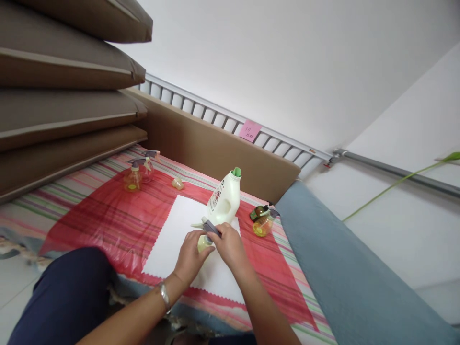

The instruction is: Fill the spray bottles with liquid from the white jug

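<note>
My left hand (190, 254) is wrapped round the body of a small clear spray bottle (203, 243) with yellowish liquid. At its top, my right hand (228, 242) grips the grey spray head (210, 226), whose pale nozzle points left. Both hands are above a white scalloped-edge sheet (167, 247). Just behind them stands a pale green detergent jug (226, 194), its green-rimmed mouth without a cap. Whether the spray head is fully seated on the bottle neck is hidden by my fingers.
Two spray bottles (132, 178) stand back left near a small translucent cap (177, 183). Right of the jug are a yellow spray bottle (263, 225) and a dark green bottle (257, 213). Red plastic (115, 215) covers striped cloth. Stacked brown cushions (72, 105) and a blue panel (334, 258) flank it.
</note>
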Tool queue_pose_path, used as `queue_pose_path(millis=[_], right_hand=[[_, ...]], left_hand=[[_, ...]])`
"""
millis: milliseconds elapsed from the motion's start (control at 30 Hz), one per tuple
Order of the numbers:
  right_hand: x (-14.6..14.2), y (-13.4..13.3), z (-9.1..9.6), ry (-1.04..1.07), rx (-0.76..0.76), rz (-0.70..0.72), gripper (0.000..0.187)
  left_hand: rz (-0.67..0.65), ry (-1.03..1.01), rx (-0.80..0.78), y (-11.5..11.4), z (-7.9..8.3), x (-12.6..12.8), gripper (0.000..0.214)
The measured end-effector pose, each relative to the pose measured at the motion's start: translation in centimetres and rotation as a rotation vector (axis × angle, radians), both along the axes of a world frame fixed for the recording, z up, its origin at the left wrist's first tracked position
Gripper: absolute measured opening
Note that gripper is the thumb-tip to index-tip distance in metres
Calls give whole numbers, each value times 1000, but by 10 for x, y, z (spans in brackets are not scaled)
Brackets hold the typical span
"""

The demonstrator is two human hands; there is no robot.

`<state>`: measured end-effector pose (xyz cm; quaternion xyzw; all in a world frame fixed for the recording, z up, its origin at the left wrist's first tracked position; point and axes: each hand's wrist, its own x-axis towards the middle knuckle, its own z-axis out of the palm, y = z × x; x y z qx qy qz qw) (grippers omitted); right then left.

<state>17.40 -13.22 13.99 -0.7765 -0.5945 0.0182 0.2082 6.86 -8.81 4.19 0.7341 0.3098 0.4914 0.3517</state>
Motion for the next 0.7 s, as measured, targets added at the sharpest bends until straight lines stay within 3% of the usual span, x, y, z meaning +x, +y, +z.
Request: queue_pose_path(millis=[167,333,567,700], right_hand=[[-1,-2,-1,-14,8,-20,16],[-1,-4,2,-22,8,-45,19],[1,-4,1,-35,13,-67,20],[1,-5,2,-48,5,-61,21]], left_hand=[[44,-1,-30,3,4,11,22],[-53,-19,42,7,-3,11,22],[-144,-7,4,11,0,10,24],[-132,16,5,9,1,12,21]])
